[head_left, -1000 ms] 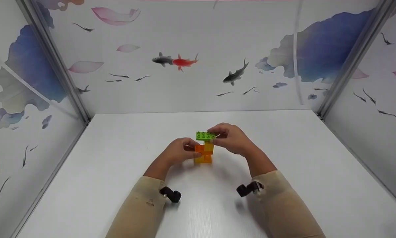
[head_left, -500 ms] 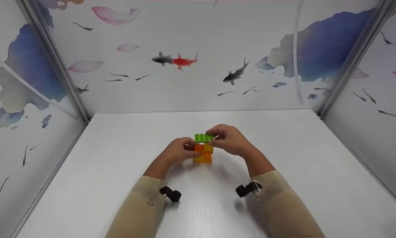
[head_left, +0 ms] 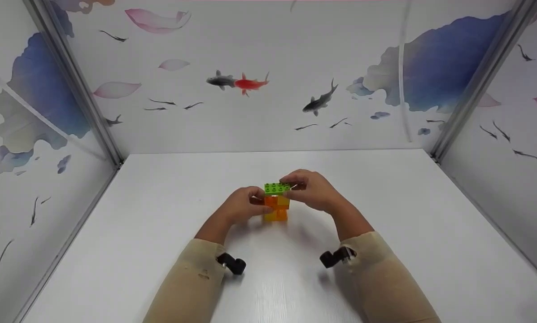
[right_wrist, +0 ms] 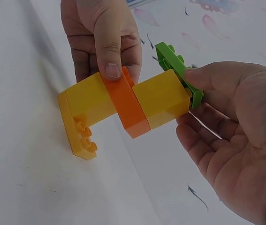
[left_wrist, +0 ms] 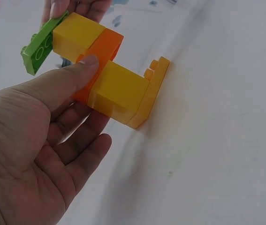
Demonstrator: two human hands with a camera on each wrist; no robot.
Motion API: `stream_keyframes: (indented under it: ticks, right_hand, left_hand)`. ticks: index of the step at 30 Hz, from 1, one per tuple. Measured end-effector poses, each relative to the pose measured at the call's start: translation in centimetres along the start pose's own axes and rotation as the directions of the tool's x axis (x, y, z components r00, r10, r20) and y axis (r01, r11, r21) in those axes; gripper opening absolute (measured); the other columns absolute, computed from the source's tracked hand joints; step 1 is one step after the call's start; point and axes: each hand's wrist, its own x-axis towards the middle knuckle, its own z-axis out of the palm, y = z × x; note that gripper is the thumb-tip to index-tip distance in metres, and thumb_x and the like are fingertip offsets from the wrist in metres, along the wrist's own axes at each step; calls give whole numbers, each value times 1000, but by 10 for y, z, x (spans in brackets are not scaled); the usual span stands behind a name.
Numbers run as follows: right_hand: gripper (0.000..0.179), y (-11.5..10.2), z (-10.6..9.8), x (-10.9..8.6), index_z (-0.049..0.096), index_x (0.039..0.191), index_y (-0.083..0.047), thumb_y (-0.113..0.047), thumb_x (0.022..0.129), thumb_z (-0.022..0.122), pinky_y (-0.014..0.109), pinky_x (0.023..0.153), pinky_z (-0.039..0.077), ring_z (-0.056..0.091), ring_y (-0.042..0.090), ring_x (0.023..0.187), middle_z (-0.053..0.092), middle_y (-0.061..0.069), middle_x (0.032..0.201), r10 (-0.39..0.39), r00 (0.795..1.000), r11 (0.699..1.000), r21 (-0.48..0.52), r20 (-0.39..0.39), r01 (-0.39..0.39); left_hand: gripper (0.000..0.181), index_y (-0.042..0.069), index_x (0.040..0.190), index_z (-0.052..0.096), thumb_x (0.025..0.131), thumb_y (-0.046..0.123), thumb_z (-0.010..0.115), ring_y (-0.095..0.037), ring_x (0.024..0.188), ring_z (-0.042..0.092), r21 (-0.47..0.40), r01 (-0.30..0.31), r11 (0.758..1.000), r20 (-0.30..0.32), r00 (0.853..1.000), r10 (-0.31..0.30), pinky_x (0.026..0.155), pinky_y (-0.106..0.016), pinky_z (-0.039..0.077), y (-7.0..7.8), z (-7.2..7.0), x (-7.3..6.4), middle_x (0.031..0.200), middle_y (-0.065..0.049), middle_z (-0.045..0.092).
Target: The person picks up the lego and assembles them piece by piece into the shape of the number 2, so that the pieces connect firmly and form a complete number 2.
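A stack of toy building bricks stands on the white table. At its foot is a thin orange-yellow plate brick (right_wrist: 70, 124), which bears a lower yellow brick (right_wrist: 89, 99). Above that lies an orange brick (right_wrist: 130, 110), and an upper yellow brick (right_wrist: 162, 99) is offset to the other side. My left hand (head_left: 241, 205) grips the stack at the orange brick, thumb on the near face. My right hand (head_left: 312, 190) pinches one end of a flat green brick (head_left: 275, 189). This green brick touches the upper yellow brick's top and overhangs it; whether its studs are engaged I cannot tell.
The white table (head_left: 160, 269) is bounded by a back wall (head_left: 268, 36) printed with fish and petals. Side panels with metal corner posts (head_left: 77, 85) stand left and right. A small black device (head_left: 232, 264) sits at each sleeve cuff.
The green brick has come down onto the stack and shifted slightly left, carried by my right hand. My left hand keeps its hold and the lower bricks stay in place.
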Motion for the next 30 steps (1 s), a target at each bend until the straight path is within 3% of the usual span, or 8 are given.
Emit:
stream_keyframes:
  ticks: [6,30]
  right_hand:
    - [27,-1,-1,0,77,127,-22,-27,100,76,41,107,60,70,22,118,72,0,127,16,1000,1000,-25,-13,-16]
    - [27,3,2,3,77,128,-21,-27,101,75,41,107,60,71,21,116,72,0,126,20,1000,998,-59,-11,-21]
  left_hand:
    - [30,22,115,73,91,36,87,-23,120,69,14,-7,1000,-8,1000,7,108,-44,58,1,0,-1,128,1,72]
    - [29,23,114,73,91,34,87,-21,120,70,-1,8,1000,-4,1000,-9,111,-43,57,0,2,-1,126,2,73]
